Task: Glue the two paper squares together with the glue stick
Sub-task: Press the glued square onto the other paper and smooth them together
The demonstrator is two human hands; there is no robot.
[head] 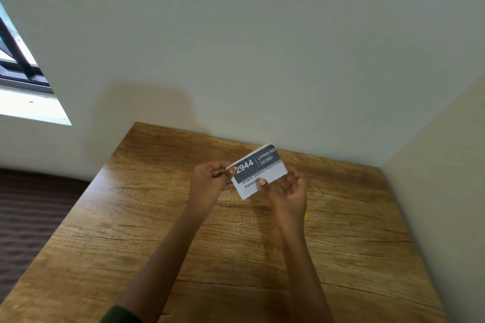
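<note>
A printed paper piece (258, 172), grey band with white "2944" above a white strip of text, is held tilted in the air over the wooden table (236, 257). My left hand (210, 182) pinches its left edge. My right hand (287, 193) grips its lower right part, thumb on the front. I cannot tell whether it is one sheet or two stacked. A small yellow bit (306, 216), possibly the glue stick, peeks out by my right wrist; most of it is hidden.
The table stands in a corner, with walls (262, 47) behind it and to the right. Its left edge drops to a dark floor (34, 217). A window (23, 78) is at the far left.
</note>
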